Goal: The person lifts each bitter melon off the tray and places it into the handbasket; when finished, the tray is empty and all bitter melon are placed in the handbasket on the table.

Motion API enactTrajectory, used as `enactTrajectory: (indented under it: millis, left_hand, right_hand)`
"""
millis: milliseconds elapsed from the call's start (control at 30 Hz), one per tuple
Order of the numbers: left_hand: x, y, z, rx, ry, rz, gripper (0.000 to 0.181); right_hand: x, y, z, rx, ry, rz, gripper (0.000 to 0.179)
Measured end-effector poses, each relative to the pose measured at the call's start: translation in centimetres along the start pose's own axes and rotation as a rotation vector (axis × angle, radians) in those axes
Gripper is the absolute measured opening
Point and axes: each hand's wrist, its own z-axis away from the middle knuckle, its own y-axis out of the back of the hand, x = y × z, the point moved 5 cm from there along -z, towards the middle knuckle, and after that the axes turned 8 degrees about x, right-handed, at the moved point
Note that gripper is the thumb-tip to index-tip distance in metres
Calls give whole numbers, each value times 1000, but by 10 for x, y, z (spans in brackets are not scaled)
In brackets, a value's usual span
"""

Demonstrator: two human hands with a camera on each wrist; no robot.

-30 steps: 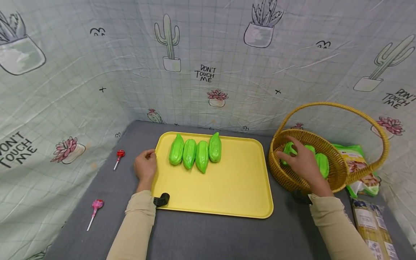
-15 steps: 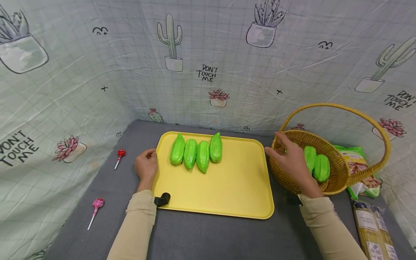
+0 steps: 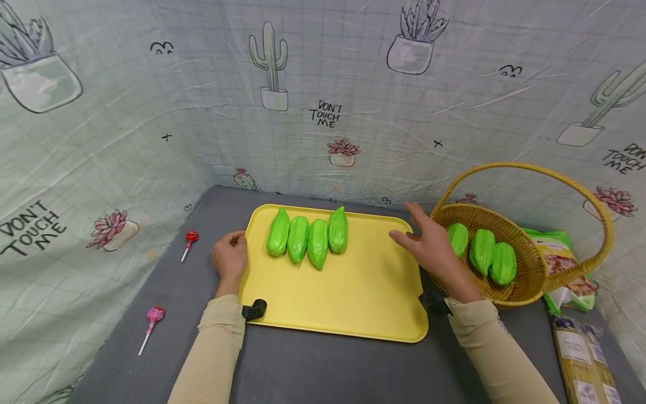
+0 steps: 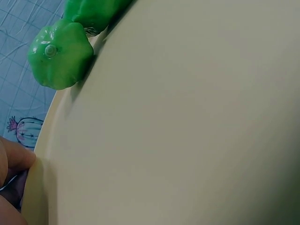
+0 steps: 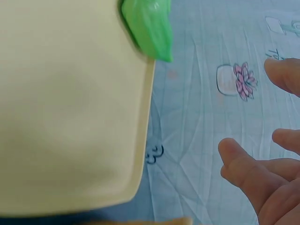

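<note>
Several green, ribbed star fruits (image 3: 318, 244) lie side by side in a row at the back left of a yellow tray (image 3: 368, 297). My left hand (image 3: 230, 255) holds the tray's left rim, its fingers curled; the left wrist view shows a fingertip (image 4: 26, 157) right at the edge. My right hand (image 3: 431, 241) is over the tray's right edge, fingers spread apart and nothing in them. Behind that hand, to its right, a woven basket (image 3: 532, 280) contains three more star fruits (image 3: 483, 251). The right wrist view shows the pointed end of one star fruit (image 5: 150, 30) at the tray's back rim.
The basket's tall handle (image 3: 525, 166) arches above it. Right of the basket lie a green-and-white food packet (image 3: 567, 269) and a pack of noodles or pasta (image 3: 585, 359). Two lollipops, one red (image 3: 191, 237) and one pink (image 3: 155, 315), lie left of the tray. A printed cloth (image 3: 348, 123) hangs behind.
My right hand has moved left, from above the basket to the tray's right edge, its fingers still empty, uncovering the basket's star fruits. My left hand stays at the rim.
</note>
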Motion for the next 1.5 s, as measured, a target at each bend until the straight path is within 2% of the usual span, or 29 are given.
enactTrajectory:
  millis: [500,1067,1500]
  left_hand:
    - [1,0,0,1,-2,-1,27]
    - [2,0,1,3,6,-8,26]
    - [3,0,1,1,1,-9,26]
  right_hand:
    - [-6,-39,-13,-113,-44,-55,87]
    - [-8,-82,-21,-189,-73,-77,87]
    - [-9,-116,-26,-237,-132,-109,90]
